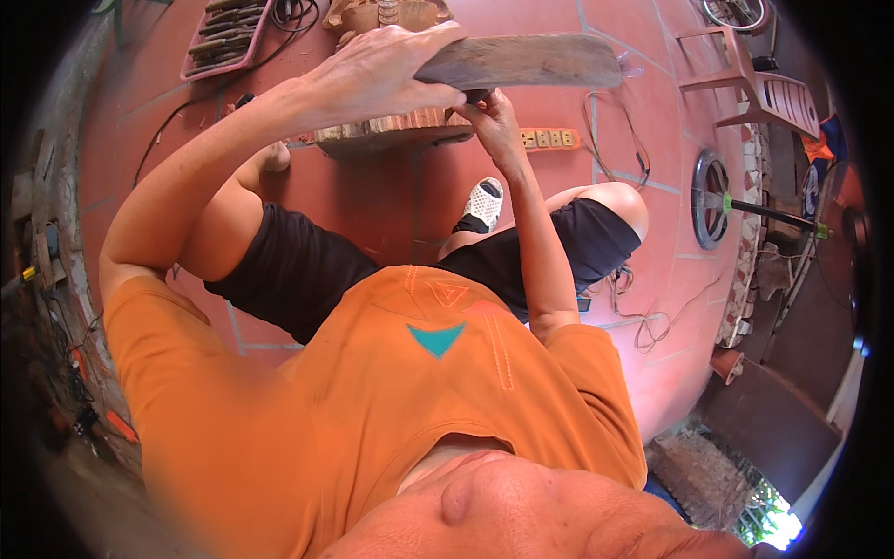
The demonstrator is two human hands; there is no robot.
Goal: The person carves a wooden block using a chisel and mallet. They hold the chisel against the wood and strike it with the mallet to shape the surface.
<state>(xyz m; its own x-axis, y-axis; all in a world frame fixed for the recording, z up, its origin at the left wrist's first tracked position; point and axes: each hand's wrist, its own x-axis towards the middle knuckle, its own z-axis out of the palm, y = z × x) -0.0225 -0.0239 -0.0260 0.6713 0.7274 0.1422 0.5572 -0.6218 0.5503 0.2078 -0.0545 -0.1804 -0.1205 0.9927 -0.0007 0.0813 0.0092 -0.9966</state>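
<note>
My left hand (pixel 386 74) is closed round one end of a flat, dark wooden bat (pixel 531 61), which extends level to the right with a rounded far end. Just under the bat, my right hand (pixel 498 128) has its fingers pinched together near a small dark tip; what it holds is mostly hidden by the bat. Below and behind both hands sits a thick wooden block (pixel 391 133) with a rough, chipped edge. Beyond it is a carved wooden piece (pixel 386 14) with rounded relief, partly covered by my left hand and forearm.
A pink tray (pixel 197 65) of wooden-handled carving tools lies at the far left beside a black cable. An orange power strip (pixel 549 140) rests on the red tiles. To the right are a plastic chair (pixel 759 88), a round stand base (pixel 711 200) and loose cords.
</note>
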